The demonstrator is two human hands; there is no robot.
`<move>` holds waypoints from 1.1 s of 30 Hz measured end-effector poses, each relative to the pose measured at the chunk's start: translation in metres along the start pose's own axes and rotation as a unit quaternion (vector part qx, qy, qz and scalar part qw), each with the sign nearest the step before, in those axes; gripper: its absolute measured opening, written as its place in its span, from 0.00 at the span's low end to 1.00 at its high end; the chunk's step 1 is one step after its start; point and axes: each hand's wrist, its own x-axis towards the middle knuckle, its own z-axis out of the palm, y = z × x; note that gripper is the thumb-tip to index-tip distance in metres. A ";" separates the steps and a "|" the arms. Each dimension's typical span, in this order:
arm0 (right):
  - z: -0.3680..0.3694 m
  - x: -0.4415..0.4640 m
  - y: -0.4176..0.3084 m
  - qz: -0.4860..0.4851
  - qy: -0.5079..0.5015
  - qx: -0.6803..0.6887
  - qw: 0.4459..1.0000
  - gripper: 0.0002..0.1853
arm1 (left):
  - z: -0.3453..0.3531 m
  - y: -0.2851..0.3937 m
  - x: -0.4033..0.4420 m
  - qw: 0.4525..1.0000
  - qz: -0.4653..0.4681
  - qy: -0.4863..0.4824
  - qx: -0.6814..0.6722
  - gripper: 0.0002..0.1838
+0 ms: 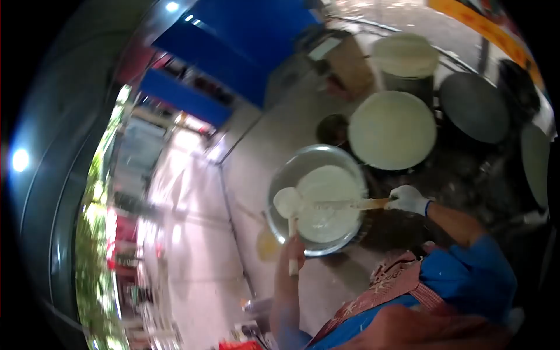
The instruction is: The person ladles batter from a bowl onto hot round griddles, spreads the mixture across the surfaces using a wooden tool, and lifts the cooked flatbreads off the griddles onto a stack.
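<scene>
A wide metal basin (277,227) holds creamy white batter (332,182). My left hand (295,249) is bare and closed around the pale handle of a ladle (287,202), whose rounded head looks coated in white and sits over the basin's near-left side. My right hand (409,200), in a white glove, grips the wooden handle of a flat spatula (371,203). The spatula's blade reaches left across the basin over the batter and appears to meet or pass close to the ladle head. Whether they touch, I cannot tell.
Beyond the basin lies a round griddle (392,130) covered in a pale layer, with another pale round surface (406,55) behind it. Dark round plates (473,108) stand to the right. A cardboard box (352,65) and blue panels (233,46) are further back.
</scene>
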 end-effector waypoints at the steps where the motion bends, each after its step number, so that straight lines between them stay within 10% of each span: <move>1: -0.013 -0.022 0.011 -0.010 0.049 -0.002 0.999 0.24 | -0.002 0.004 0.018 0.998 0.037 0.044 0.024 0.22; 2: -0.029 -0.041 0.016 0.000 0.080 0.054 0.995 0.23 | 0.014 0.000 0.030 0.992 0.081 0.088 0.047 0.22; 3: -0.048 -0.058 0.018 0.006 0.112 0.108 0.988 0.21 | 0.028 -0.009 0.034 0.934 -0.123 -0.325 -0.086 0.20; 5: -0.075 -0.091 0.014 0.012 0.194 0.170 0.966 0.16 | 0.159 -0.084 -0.005 0.969 0.133 -0.089 0.190 0.17; 6: -0.074 -0.099 0.025 0.002 0.205 0.206 0.957 0.17 | 0.186 -0.113 0.004 0.897 0.268 -0.028 0.351 0.16; 9: -0.064 -0.138 0.080 -0.009 0.254 0.184 0.950 0.27 | 0.185 -0.145 0.077 0.964 0.036 -0.136 0.227 0.15; 11: -0.080 -0.192 0.111 0.181 0.132 0.207 0.952 0.29 | 0.216 -0.194 0.123 0.969 -0.098 -0.150 0.169 0.17; 13: -0.057 -0.253 0.185 0.149 0.267 0.097 0.947 0.26 | 0.231 -0.244 0.174 0.927 -0.328 -0.173 -0.058 0.19; 15: -0.061 -0.326 0.209 0.226 0.261 0.077 0.936 0.23 | 0.262 -0.319 0.192 0.965 -0.050 -0.010 0.257 0.21; 17: -0.053 -0.389 0.247 0.241 0.351 0.037 0.904 0.21 | 0.271 -0.358 0.245 0.962 -0.271 -0.036 -0.003 0.22; 22: -0.144 -0.444 0.279 0.462 0.478 -0.036 0.746 0.18 | 0.386 -0.430 0.321 0.851 -0.476 -0.215 0.059 0.13; 24: -0.171 -0.429 0.298 0.360 0.578 -0.040 0.731 0.15 | 0.419 -0.436 0.368 0.878 -0.323 -0.224 0.273 0.06; 26: -0.199 -0.393 0.305 0.305 0.576 -0.125 0.748 0.13 | 0.463 -0.453 0.379 0.787 -0.087 -0.262 0.551 0.06; 31: -0.235 -0.261 0.342 0.272 0.521 -0.145 0.796 0.11 | 0.449 -0.498 0.539 0.772 0.030 -0.212 0.598 0.29; 33: -0.240 -0.252 0.364 0.349 0.461 -0.123 0.806 0.10 | 0.435 -0.487 0.590 0.607 0.218 -0.188 0.741 0.37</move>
